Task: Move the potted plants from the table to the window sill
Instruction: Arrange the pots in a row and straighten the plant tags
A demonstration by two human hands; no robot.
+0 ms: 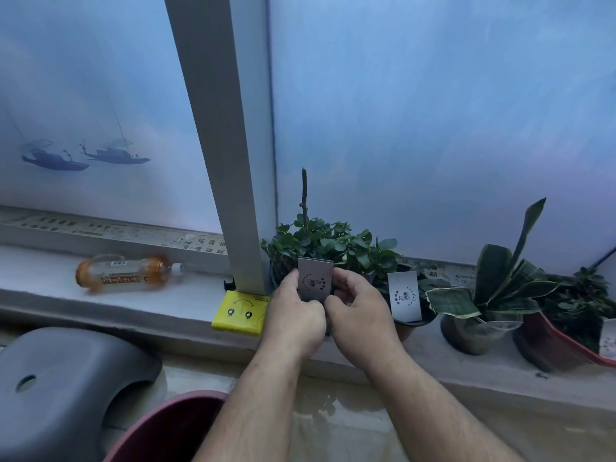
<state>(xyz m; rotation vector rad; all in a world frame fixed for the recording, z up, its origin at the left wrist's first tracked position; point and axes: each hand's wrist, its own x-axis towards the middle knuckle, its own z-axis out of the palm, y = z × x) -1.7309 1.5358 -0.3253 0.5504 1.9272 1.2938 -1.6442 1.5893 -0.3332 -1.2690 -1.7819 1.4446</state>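
A bushy green plant (325,243) with a bare upright stick stands in a dark pot on the window sill (150,300), right beside the window frame post. My left hand (295,316) and my right hand (361,313) wrap around that pot from either side, under a grey label card (315,278). To its right stand another labelled pot (405,296), a striped-leaf plant in a clear pot (476,331), and a leafy plant in a red pot (560,345).
An orange drink bottle (128,273) lies on the sill at left. A yellow packet (241,313) sits at the foot of the frame post (230,161). A grey stool (63,381) and a dark red basin (166,425) are below.
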